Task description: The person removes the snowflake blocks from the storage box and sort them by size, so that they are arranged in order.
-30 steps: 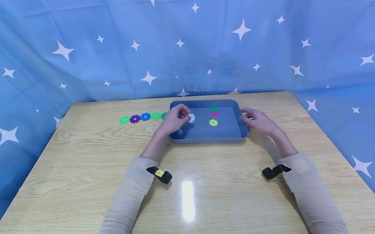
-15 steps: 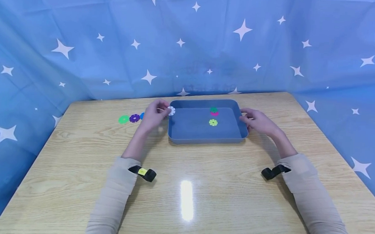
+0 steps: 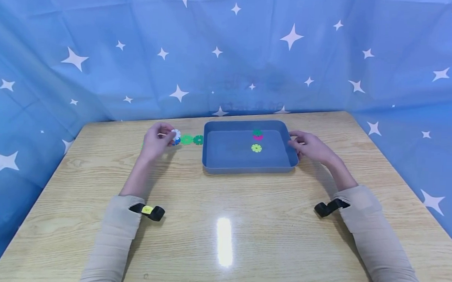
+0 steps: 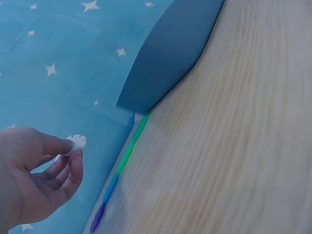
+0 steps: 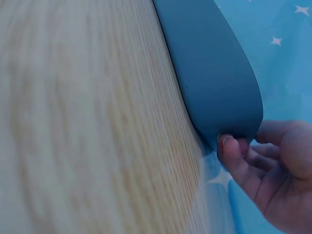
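Note:
My left hand point(image 3: 156, 142) pinches a white notched plastic disc point(image 4: 78, 141) between thumb and fingers, held over a row of similar discs on the table. From that row show a blue disc point(image 3: 176, 142), a light green disc point(image 3: 186, 139) and a dark green disc point(image 3: 198, 140); a purple disc point(image 4: 97, 218) appears in the left wrist view. On the right, my right hand point(image 3: 311, 147) grips the end wall of a grey-blue tray point(image 3: 229, 159). Inside the tray lie a yellow disc point(image 3: 256, 148) and a green disc point(image 3: 257, 133) overlapping a pink disc point(image 3: 259, 138).
The wooden table point(image 3: 268, 225) spreads in front of the tray, with a bright light reflection on it. A blue curtain point(image 3: 251, 54) with white stars hangs behind and along the sides. The row of discs runs leftward from the tray's left end.
My left hand has carried the white disc out of the tray and leftward, over the row of discs. The right hand stays at the tray's right end.

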The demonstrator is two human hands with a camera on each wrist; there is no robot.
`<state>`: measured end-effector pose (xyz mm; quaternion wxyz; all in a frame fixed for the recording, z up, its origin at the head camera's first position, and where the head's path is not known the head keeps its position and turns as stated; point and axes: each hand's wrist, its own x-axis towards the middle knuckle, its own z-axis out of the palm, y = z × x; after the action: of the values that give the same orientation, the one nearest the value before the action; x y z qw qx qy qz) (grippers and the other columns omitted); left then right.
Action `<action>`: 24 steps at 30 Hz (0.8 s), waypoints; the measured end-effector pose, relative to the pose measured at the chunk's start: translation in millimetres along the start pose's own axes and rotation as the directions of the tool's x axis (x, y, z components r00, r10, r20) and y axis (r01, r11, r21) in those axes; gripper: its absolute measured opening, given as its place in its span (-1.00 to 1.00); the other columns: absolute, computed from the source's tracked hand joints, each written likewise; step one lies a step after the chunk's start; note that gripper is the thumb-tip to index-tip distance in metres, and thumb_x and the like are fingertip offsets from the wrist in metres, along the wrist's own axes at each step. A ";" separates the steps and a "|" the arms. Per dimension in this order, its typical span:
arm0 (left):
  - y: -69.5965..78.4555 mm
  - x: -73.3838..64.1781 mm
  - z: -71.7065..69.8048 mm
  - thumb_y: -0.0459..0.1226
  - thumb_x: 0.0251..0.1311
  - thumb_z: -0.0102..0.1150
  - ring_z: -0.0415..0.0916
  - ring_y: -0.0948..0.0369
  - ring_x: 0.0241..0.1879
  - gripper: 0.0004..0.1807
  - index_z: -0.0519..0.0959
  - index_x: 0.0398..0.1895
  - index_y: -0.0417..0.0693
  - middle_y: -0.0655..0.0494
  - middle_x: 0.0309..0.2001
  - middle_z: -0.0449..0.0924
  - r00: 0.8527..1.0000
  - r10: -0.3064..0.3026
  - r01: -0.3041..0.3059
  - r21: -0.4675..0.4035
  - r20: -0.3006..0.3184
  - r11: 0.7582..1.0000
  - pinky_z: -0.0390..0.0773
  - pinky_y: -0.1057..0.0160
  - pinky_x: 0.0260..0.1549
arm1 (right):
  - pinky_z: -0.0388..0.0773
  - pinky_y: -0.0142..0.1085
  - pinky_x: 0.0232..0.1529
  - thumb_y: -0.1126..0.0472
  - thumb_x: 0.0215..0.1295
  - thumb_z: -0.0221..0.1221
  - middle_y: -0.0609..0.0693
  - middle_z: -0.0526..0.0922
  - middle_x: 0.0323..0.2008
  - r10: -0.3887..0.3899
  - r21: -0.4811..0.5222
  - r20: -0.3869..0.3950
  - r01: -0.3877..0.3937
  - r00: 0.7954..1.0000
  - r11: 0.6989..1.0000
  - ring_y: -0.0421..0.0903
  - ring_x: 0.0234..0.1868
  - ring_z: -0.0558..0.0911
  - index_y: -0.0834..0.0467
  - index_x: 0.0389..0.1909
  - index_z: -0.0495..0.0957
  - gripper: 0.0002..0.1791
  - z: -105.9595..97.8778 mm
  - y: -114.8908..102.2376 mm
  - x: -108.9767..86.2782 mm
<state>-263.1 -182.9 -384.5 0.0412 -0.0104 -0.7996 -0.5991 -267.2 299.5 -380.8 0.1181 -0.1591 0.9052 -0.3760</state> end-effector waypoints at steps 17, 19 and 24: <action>-29.1 -8.7 -83.4 -0.27 0.44 0.15 0.60 0.24 -0.25 -0.65 0.46 0.15 -0.32 -0.10 -0.07 0.49 0.979 -0.127 0.154 0.167 -0.162 0.974 0.67 0.32 -0.19 | 0.63 -0.09 -0.33 0.12 0.61 -0.03 0.16 0.58 -0.33 -0.012 -0.002 0.001 0.012 1.000 1.000 0.15 -0.43 0.64 0.41 0.48 0.12 -0.37 0.3 -0.8 -0.5; -34.0 -9.3 -90.5 -0.28 0.44 0.15 0.60 0.28 -0.29 -0.66 0.46 0.15 -0.33 -0.11 -0.08 0.49 0.975 -0.132 0.164 0.174 -0.178 0.971 0.67 0.35 -0.22 | 0.62 -0.10 -0.34 0.12 0.62 -0.03 0.17 0.58 -0.33 -0.012 -0.006 -0.001 0.012 1.000 1.000 0.14 -0.44 0.64 0.41 0.49 0.12 -0.38 -0.1 -1.1 -0.3; -45.4 -8.7 -101.1 -0.29 0.42 0.18 0.63 0.37 -0.43 -0.67 0.48 0.11 -0.34 -0.13 -0.15 0.53 0.969 -0.150 0.188 0.190 -0.198 0.964 0.66 0.41 -0.33 | 0.62 -0.11 -0.34 0.12 0.62 -0.03 0.17 0.58 -0.32 -0.011 -0.003 0.003 0.011 1.000 1.000 0.13 -0.44 0.64 0.42 0.49 0.10 -0.37 -0.7 -0.6 0.1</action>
<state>-252.0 -292.3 -400.4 0.0635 0.1173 -0.8484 -0.5123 -267.4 299.6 -379.9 0.1171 -0.1650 0.9047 -0.3749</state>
